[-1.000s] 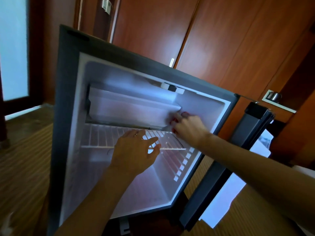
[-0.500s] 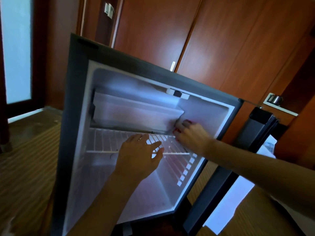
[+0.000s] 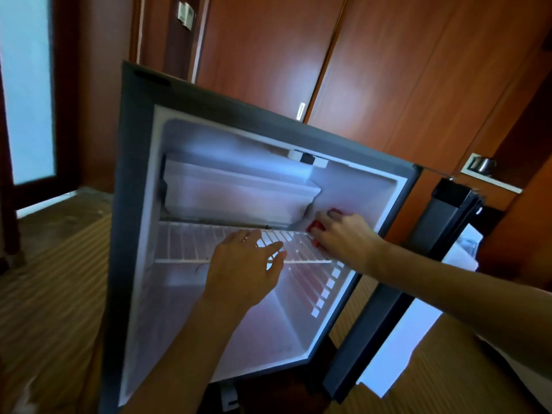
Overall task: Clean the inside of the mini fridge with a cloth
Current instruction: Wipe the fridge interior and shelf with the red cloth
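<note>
So the mini fridge (image 3: 140,234) is standing on the floor with its door (image 3: 397,294) swung wide to the right, which is why both arms can get in at once. The right hand (image 3: 343,234) is deep in the back right corner, just under the little freezer box (image 3: 239,192), with its grip bunched around a red cloth (image 3: 317,226) — you can only see bits of red poking out past the fingers, so most of the cloth is hidden in the hand. My guess is it's wadded up like that to get into the tight spot where the box, the side wall and the wire shelf (image 3: 191,243) meet. The left hand (image 3: 245,264) has its fingers spread and loose, holding nothing, laid at the front edge of the wire shelf — looks to me like it's there to keep the shelf from sliding or rattling while the other hand scrubs, though I can't tell how hard it's pressing. The floor of the fridge below still looks untouched from here, so probably early-to-mid job.
</note>
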